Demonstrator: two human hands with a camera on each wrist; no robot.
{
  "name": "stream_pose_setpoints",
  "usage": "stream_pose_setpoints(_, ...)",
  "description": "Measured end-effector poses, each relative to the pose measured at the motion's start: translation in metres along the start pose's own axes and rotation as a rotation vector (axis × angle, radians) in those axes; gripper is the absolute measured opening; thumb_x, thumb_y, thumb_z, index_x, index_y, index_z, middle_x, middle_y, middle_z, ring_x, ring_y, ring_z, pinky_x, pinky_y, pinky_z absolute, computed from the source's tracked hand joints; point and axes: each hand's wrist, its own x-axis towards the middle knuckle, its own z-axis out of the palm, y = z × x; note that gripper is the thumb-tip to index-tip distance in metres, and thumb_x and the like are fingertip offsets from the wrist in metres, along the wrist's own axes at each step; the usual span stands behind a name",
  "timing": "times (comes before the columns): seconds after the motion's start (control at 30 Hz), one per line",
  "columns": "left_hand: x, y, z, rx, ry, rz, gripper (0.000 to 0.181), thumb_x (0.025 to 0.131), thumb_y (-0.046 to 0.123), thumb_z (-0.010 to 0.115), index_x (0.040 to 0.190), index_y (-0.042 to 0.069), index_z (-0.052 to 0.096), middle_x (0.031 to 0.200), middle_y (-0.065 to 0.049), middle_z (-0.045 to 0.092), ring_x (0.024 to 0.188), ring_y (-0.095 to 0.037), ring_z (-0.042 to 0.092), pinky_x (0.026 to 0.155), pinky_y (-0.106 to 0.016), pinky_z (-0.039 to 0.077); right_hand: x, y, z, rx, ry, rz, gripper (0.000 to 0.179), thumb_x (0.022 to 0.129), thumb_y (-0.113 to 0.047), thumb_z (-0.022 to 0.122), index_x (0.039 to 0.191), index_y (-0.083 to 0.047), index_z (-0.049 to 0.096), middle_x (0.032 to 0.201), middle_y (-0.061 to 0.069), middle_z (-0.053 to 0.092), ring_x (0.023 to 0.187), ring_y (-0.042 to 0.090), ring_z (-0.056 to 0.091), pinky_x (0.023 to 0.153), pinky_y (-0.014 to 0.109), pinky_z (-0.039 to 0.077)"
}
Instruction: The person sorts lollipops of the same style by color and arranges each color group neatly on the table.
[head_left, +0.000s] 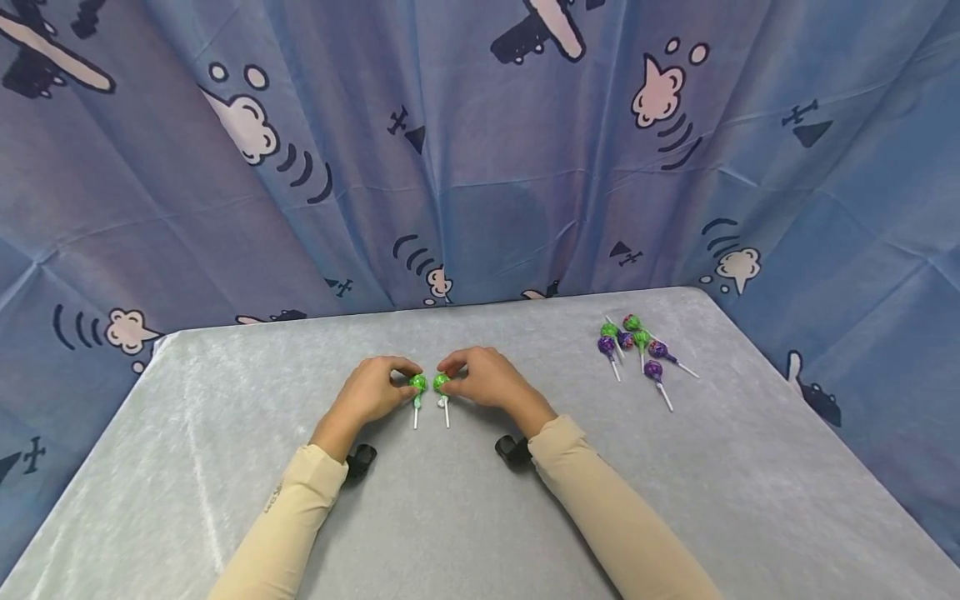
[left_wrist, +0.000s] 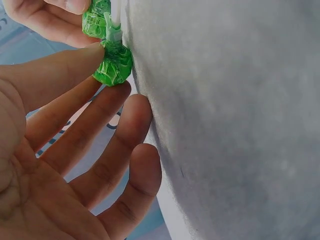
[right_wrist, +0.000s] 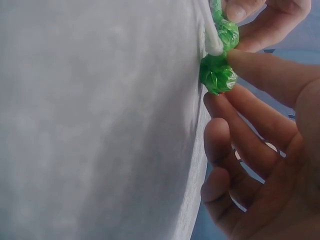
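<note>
Two lollipops set side by side on the pale worktop [head_left: 420,525], in front of the person. The left hand [head_left: 372,389] pinches the head of one green lollipop [head_left: 417,382] between thumb and fingertip; the right hand [head_left: 489,379] has a like pinch on a second green lollipop [head_left: 440,380]. In the head view a narrow gap separates the two wrapped heads, and both white sticks point toward the person, nearly parallel. Whether the heads bear fully on the cloth cannot be told. The step in hand is judged to be the laying of the pair in line: it is best done with a light grip on the round part, heads level with each other, sticks turned to one direction, and fingers parted gently so that neither lollipop rolls. The crinkled wrapper may cling to a fingertip and drag its lollipop askew. Toward the far right of the worktop lies a loose cluster of green and purple lollipops [head_left: 641,339], several touching or overlapping, their sticks at mixed angles; a purple lollipop [head_left: 653,370] lies on the near side of this group. Crossed sticks there could catch on a neighbour during picking. Nothing stands between the two hands except the held pair, though the fingers partly cover it. A blue printed curtain [head_left: 487,200] hangs behind the worktop.
</note>
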Motion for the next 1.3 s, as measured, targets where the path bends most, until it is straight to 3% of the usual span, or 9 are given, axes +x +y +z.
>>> stream_pose_setpoints(0.77,0.003,0.004,0.004,0.027,0.003,0.022,0.026,0.086,0.021,0.077,0.112,0.018,0.076,0.116,-0.002,0.074,0.092,-0.019,0.068,0.080,-0.041,0.053,-0.004,0.005,-0.002,0.005,0.020,0.005,0.027,0.087,-0.031,0.077,0.112,-0.020,0.075,0.106,-0.005,0.076,0.102,0.016,0.067,0.089,0.035,0.052)
stream_pose_setpoints(1.03,0.003,0.004,0.005,0.035,0.000,0.025,0.027,0.086,0.021,0.077,0.113,0.018,0.076,0.116,-0.003,0.074,0.094,-0.020,0.069,0.081,-0.042,0.054,-0.006,0.005,-0.004,0.018,-0.005,-0.002,0.034,0.088,-0.032,0.076,0.119,-0.018,0.072,0.112,-0.003,0.075,0.106,0.018,0.067,0.092,0.036,0.052)
stream_pose_setpoints(1.3,0.001,-0.003,0.005,0.041,0.012,0.012,0.027,0.086,0.021,0.077,0.114,0.018,0.076,0.117,-0.003,0.074,0.095,-0.021,0.068,0.083,-0.043,0.053,-0.012,0.008,-0.015,-0.008,-0.005,-0.008,0.035,0.091,-0.033,0.072,0.125,-0.021,0.070,0.118,-0.005,0.073,0.105,0.018,0.065,0.087,0.035,0.053)
